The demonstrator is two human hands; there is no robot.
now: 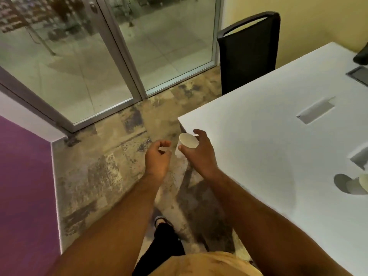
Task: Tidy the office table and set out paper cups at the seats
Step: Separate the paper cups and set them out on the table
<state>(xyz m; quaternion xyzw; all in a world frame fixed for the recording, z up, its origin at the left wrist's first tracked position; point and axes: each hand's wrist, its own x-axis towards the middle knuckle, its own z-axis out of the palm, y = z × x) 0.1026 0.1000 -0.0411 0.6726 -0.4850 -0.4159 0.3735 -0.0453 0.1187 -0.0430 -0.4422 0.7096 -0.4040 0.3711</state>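
Head view. The right hand (201, 154) grips a white paper cup (188, 143) between thumb and fingers, held in the air at the near left corner of the white table (258, 148), mouth tilted toward the camera. The left hand (158, 158), just beside it over the floor, is loosely curled with nothing visible in it. A second cup (358, 185) lies at the tabletop's right edge. A black chair (248, 52) stands at the far edge.

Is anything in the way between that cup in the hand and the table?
Nothing visible is. The right hand holds the paper cup right at the corner of the white table, and the tabletop beside it is bare.
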